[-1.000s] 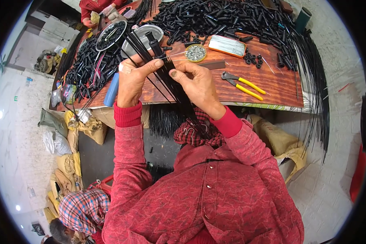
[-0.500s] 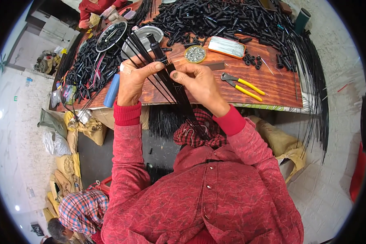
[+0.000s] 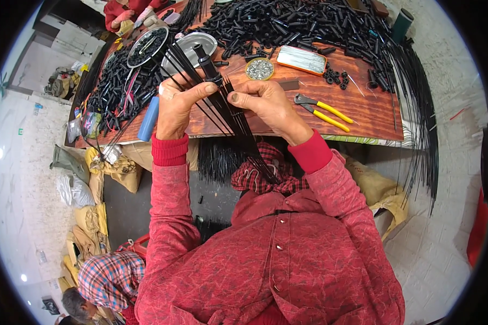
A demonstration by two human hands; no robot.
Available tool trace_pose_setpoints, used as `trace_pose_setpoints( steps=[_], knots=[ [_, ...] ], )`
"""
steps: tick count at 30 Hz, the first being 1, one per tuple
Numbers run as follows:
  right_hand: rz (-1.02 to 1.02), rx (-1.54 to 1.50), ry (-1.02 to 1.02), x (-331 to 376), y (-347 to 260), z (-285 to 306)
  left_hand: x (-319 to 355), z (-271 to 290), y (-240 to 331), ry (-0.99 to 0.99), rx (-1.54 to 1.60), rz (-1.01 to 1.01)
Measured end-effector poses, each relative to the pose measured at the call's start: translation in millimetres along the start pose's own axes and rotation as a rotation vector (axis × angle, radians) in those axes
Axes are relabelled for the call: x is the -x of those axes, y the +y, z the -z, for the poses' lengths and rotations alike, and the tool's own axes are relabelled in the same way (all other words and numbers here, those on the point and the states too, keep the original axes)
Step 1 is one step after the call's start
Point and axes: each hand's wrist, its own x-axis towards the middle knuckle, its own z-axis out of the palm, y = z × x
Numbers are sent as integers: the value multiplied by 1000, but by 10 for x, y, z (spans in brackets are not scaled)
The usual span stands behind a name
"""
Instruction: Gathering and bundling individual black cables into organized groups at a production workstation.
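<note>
A: Where is the bundle of thin black stiff rods (image 3: 230,116), and how is it held?

B: Above the wooden table (image 3: 363,108), it is pinched by the left hand (image 3: 176,105) and right hand (image 3: 265,103), just below its black cylindrical cap (image 3: 205,58).

A: Its handling?

B: It is judged light, springy and prone to splaying, so best gripped near the cap.

Yellow-handled pliers (image 3: 324,110), round tin of beads (image 3: 259,69), blue tube (image 3: 148,118).

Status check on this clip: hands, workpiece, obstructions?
Left hand and right hand both pinching the black rod bundle. Black cap on its top end. Pliers on table, apart. Nothing blocking.
</note>
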Motion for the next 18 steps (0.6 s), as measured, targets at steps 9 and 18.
trace_pose_setpoints(
  steps=[9,18],
  knots=[
    [139,338,130,98,-39,-154,-14,-3,-53,14,17,-28],
    [100,492,115,107,-30,-188,-10,-21,-60,-8,114,-38]
  ],
)
